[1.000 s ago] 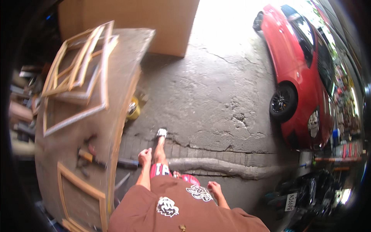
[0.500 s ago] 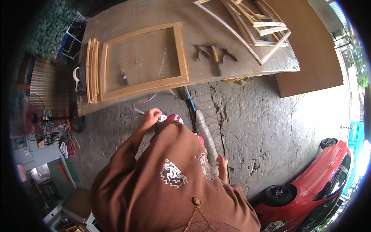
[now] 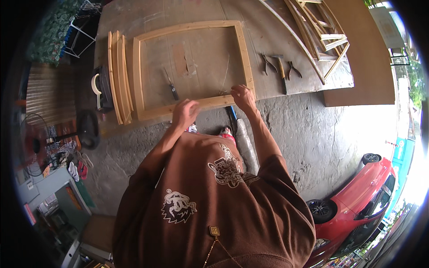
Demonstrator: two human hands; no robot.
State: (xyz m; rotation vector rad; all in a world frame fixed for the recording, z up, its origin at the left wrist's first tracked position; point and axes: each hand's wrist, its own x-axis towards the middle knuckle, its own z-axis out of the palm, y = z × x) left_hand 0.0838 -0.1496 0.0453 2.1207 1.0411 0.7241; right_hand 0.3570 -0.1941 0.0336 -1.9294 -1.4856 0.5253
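A rectangular wooden frame (image 3: 192, 109) lies flat near the table's front edge. My left hand (image 3: 185, 115) is raised by its near rail, left of the middle; its fingers are smeared by motion. Over the frame's near right corner is my right hand (image 3: 244, 96), its fingers curled and pressed together; whatever they hold is hidden. A small dark tangle sits right beside those fingertips. Inside the frame lie a dark-handled thin tool (image 3: 173, 90) and a thin pale strand (image 3: 226, 70).
Several wooden strips (image 3: 119, 78) and a tape roll (image 3: 95, 85) are left of the frame. Pliers (image 3: 268, 64), a hammer (image 3: 281, 73) and second pliers (image 3: 293, 70) lie to the right. Beyond are stacked frames (image 3: 334, 44) and a brown board (image 3: 364, 96). A red car (image 3: 357, 196) stands lower right.
Both hands have come up from beside my body to the table's near edge, the right from low down by my side. My view has shifted, and I stand closer to the table.
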